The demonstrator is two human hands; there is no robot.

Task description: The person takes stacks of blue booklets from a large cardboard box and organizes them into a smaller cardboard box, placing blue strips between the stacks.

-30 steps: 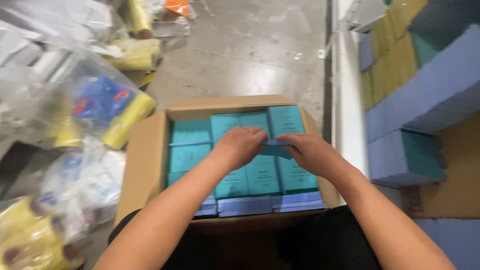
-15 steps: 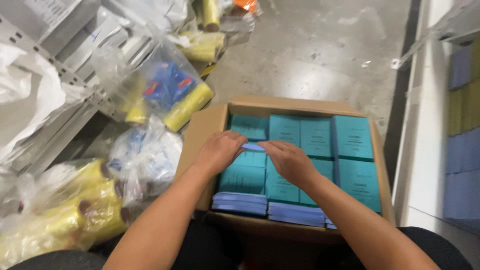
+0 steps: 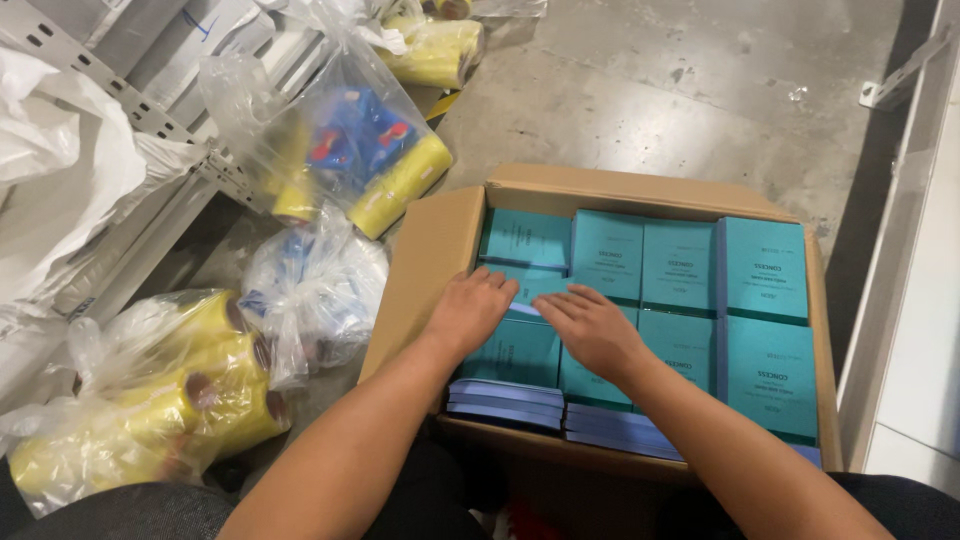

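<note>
Two bare hands lie flat, fingers spread, gripping nothing: left hand (image 3: 470,312) and right hand (image 3: 590,328) press side by side on flat teal paper booklets (image 3: 640,262) filling the open brown cardboard box (image 3: 428,268). Left, clear plastic bags of yellow rolls (image 3: 150,400). Beyond, grey concrete floor (image 3: 660,90).

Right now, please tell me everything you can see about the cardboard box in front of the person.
The cardboard box is brown, plain and open at the top, with its left flap folded outward. It stands upright on the grey concrete floor, beside plastic bags of yellow rolls. It is filled with teal flat packs laid in rows, and purple edges show at the near side. The left hand and the right hand rest on the packs inside.
</note>
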